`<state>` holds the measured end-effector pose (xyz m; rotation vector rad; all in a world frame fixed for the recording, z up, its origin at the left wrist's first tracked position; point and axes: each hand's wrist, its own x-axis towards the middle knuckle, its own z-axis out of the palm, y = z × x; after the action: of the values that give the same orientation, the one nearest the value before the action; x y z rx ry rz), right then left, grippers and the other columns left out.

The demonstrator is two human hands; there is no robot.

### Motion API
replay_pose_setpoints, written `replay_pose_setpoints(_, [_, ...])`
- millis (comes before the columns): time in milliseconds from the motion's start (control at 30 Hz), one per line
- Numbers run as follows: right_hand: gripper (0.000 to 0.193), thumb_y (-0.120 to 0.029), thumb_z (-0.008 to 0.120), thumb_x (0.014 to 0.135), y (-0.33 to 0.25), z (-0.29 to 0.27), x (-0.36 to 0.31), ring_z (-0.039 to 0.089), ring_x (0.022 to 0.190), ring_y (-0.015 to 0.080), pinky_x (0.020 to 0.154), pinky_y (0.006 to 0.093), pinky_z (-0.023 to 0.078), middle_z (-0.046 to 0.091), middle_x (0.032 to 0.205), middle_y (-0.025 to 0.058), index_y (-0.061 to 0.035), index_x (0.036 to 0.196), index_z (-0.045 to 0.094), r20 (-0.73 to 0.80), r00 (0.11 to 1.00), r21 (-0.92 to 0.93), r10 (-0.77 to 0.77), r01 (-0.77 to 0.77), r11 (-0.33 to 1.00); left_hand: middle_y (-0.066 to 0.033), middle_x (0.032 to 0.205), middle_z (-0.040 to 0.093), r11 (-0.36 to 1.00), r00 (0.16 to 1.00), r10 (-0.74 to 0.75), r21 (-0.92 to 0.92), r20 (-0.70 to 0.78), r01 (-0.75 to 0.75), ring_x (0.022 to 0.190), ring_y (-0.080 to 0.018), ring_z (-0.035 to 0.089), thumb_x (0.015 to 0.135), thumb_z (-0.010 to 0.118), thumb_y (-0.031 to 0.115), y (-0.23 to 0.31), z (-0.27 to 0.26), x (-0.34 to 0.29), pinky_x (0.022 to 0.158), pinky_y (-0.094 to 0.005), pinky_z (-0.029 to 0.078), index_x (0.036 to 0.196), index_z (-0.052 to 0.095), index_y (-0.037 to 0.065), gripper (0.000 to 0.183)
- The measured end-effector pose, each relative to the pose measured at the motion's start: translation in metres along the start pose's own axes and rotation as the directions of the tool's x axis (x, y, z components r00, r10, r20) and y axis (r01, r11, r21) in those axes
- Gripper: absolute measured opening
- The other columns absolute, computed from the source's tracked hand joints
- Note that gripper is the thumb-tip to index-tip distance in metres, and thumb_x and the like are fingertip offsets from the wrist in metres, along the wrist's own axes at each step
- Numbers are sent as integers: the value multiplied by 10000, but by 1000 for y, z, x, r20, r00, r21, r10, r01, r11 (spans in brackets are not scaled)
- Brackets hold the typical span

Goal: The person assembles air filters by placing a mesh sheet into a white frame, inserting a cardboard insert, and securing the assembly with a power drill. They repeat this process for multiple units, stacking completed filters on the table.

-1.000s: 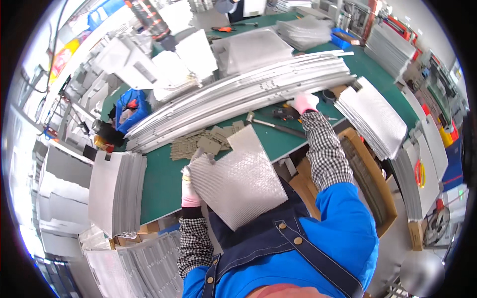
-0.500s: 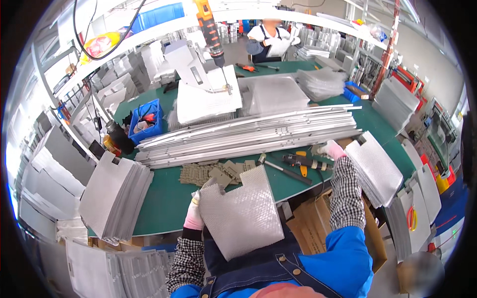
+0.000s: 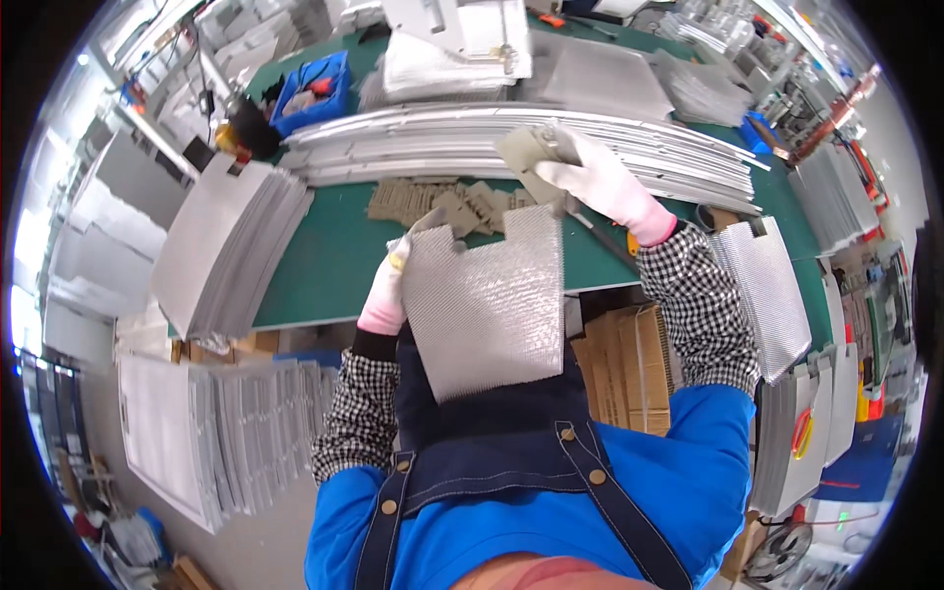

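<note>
One white-gloved left hand (image 3: 387, 280) holds a bumpy, notched silver sheet (image 3: 489, 305), and one white-gloved right hand (image 3: 605, 187) (just past the sheet's right corner) holds a flat tan piece (image 3: 527, 157).

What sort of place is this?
Probably a workshop or small factory: long silvery strips lie across a green workbench, notched panels stand stacked at its left end, and the gloved left hand holds a silvery textured panel.
</note>
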<state>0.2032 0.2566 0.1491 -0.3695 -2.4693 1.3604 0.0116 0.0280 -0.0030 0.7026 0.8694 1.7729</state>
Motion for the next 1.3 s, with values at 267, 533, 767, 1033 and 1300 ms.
replay_pose_setpoints(267, [421,-122,482,1025,12,37,42,746,718,242,501,327,586,638,1118,246,116,1363,407,386,838,-167,386,-348,923,-230,1294,591,993,996,9,-121,89,2,1129,-285,628,805,748,652,4,5,-3,1002,-405,516,1531,302,-41,1098])
replay_pose_setpoints(533, [428,-153,447,1049,-15,30,47,729,641,227,519,321,594,682,980,221,71,1411,394,524,760,-231,385,-308,923,-242,1298,598,936,978,-26,-339,206,97,1152,-305,629,787,772,638,-9,-18,7,999,-400,522,1544,274,-39,1131])
replay_pose_setpoints(767, [442,-131,452,1042,-26,33,54,730,642,224,569,333,621,661,1129,249,13,1458,415,571,675,-479,466,-186,858,-275,1381,558,955,973,203,243,-108,-172,1317,-339,535,885,731,533,32,-14,8,1134,-447,408,1530,260,-86,1010])
replay_pose_setpoints(1033, [302,-120,438,1026,-24,39,48,710,577,187,499,286,578,667,874,136,38,1279,488,530,759,-374,377,-189,908,-149,966,716,-90,1000,14,996,9,-8,939,-336,691,778,790,333,70,41,25,828,-420,543,1014,697,64,369])
replay_pose_setpoints(1300, [327,-126,503,994,-21,33,44,718,606,193,483,297,563,657,862,147,29,1282,511,509,766,-454,392,-148,879,-124,868,708,20,998,-58,1000,-4,5,787,-269,692,751,839,337,68,40,37,744,-356,537,992,707,61,389])
